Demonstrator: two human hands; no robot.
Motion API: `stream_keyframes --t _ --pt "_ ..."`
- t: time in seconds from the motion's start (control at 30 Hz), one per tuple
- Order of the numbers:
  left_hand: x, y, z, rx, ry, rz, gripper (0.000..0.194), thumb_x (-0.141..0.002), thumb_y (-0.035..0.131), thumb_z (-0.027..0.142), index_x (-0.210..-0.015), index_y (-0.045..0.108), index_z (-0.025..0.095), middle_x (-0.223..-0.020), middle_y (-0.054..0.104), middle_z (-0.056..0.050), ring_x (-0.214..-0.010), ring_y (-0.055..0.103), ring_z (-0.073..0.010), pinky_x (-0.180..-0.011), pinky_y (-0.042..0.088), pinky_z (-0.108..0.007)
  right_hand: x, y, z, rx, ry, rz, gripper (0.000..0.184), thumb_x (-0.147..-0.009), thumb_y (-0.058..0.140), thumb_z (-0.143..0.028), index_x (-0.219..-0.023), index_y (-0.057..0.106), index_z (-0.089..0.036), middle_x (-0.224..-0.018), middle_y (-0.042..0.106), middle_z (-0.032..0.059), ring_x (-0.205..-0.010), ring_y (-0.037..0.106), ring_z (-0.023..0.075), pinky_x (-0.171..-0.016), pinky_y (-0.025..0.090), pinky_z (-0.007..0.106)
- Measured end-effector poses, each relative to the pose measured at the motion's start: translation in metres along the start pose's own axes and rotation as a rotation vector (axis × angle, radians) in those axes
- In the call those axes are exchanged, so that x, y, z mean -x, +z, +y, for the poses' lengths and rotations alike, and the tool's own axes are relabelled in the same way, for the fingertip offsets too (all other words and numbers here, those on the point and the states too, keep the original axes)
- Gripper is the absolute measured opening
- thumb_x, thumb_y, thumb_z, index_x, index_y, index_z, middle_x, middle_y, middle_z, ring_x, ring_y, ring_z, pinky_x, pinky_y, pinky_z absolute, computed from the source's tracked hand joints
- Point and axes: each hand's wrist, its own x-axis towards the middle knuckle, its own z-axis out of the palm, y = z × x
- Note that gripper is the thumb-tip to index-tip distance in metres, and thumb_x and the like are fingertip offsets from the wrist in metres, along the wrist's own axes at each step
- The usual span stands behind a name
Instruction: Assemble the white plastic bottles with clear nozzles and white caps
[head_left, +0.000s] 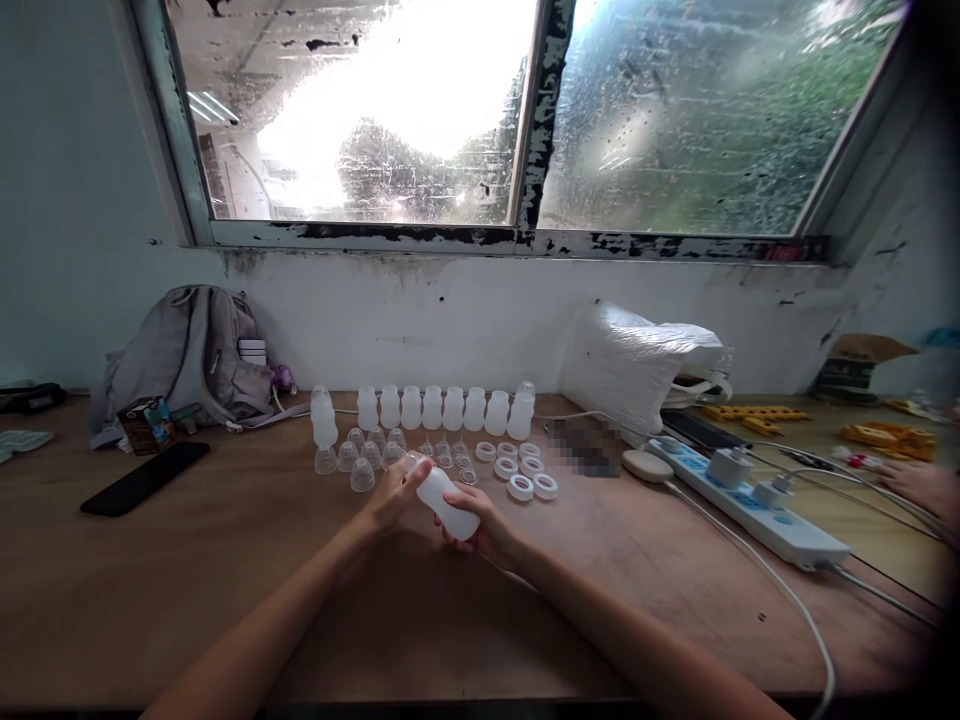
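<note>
Left hand (391,497) and right hand (489,524), fingers clamped on opposite ends of a waisted, frosted-white plastic bottle (433,490), hold it tilted above the brown wooden table (112,600), apparently for steadiness.

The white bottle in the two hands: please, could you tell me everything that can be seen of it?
The bottle is milky white and smooth, apparently of soft plastic or silicone, with a narrower waist. It is tilted over the brown table, its wide base nearer the person and its top end away to the left. The left hand holds the top end, where something clear shows but is partly covered; the right hand grips the lower body. I cannot tell whether it is empty.
</note>
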Motion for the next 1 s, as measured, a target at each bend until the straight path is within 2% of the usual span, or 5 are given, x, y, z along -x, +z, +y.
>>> stream_keyframes --t 0.17,0.33,0.5,0.7,1.0 --pt "-0.011 -0.043 -0.016 -0.572 0.211 0.043 0.037 -0.076 0.043 0.045 -0.099 0.053 0.018 -0.099 0.056 -0.009 -0.094 0.049 -0.0218 -0.081 0.038 -0.032 -0.009 -0.014 -0.005 -0.049 -0.068 0.162 0.034 -0.068 0.057 -0.04 -0.089 0.042 -0.018 -0.067 0.054 0.0003 -0.043 0.05 0.0085 -0.03 0.031 0.016" --pt "-0.015 -0.081 -0.045 -0.847 -0.079 0.281 0.036 -0.063 0.055 0.053 -0.077 0.059 0.02 -0.08 0.06 -0.009 -0.08 0.054 -0.0261 -0.069 0.038 -0.032 -0.016 -0.037 -0.01 0.052 -0.132 0.309 0.033 -0.061 0.064 -0.033 -0.083 0.044 -0.018 -0.07 0.054 -0.0002 -0.047 0.05 0.0087 -0.033 0.035 0.018" --pt "-0.02 -0.092 -0.059 -0.479 -0.257 0.35 0.035 -0.056 0.06 0.053 -0.057 0.057 0.018 -0.053 0.056 -0.003 -0.052 0.053 -0.0167 -0.049 0.034 -0.023 -0.016 -0.04 -0.014 0.072 -0.188 0.371 0.032 -0.063 0.063 -0.031 -0.086 0.046 -0.017 -0.074 0.055 0.003 -0.05 0.049 0.0095 -0.037 0.037 0.02" --pt "-0.021 -0.061 -0.043 0.162 -0.218 0.284 0.036 -0.062 0.058 0.046 -0.08 0.057 0.015 -0.076 0.061 -0.005 -0.05 0.056 -0.0125 -0.04 0.039 -0.02 -0.015 -0.04 -0.014 0.091 -0.179 0.364 0.033 -0.063 0.064 -0.034 -0.085 0.045 -0.019 -0.077 0.055 0.0017 -0.052 0.051 0.0089 -0.037 0.036 0.018" --pt "-0.012 -0.026 -0.029 0.36 -0.294 0.217 0.031 -0.064 0.061 0.039 -0.082 0.055 0.014 -0.078 0.059 -0.003 -0.055 0.06 -0.011 -0.049 0.047 -0.02 -0.016 -0.041 -0.009 0.139 -0.172 0.341 0.037 -0.06 0.066 -0.035 -0.085 0.044 -0.019 -0.072 0.052 -0.0007 -0.05 0.049 0.008 -0.036 0.035 0.017"
